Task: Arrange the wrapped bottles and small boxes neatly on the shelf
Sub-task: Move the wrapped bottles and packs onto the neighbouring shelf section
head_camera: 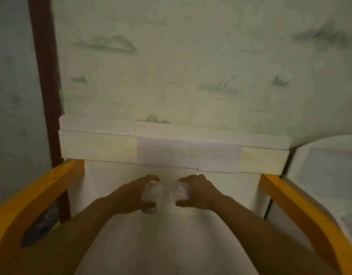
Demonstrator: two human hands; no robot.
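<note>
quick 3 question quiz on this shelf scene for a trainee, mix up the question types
1. True or false: each hand holds its own wrapped bottle.
2. Multiple choice: what lies just beyond the two hands? A) a long white box B) a metal basket C) a stack of plates
3. Fill in: the rails at both sides of the white surface are coloured ____.

Key
1. True: the left hand grips the left wrapped bottle, and the right hand grips the right wrapped bottle.
2. A: the long white box lies across the white surface.
3. Yellow: see the left rail and the right rail.
</note>
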